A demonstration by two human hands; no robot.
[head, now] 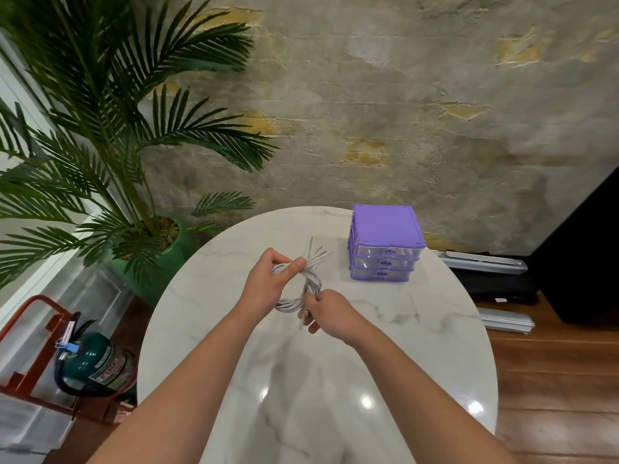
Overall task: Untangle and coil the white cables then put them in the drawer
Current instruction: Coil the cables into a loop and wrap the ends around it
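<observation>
Both hands hold the coil of white cables [303, 289] above the counter [385, 346]. The left hand [271, 283] pinches the coil's far side, loose ends fanning out beyond its thumb. The right hand [330, 313] grips the near side, fingers curled. The purple drawer unit [385, 242] stands beyond the right hand, drawers closed.

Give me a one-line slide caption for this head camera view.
Both hands, left hand and right hand, grip a coiled bundle of white cables above a marble table, beside closed purple drawers.
</observation>
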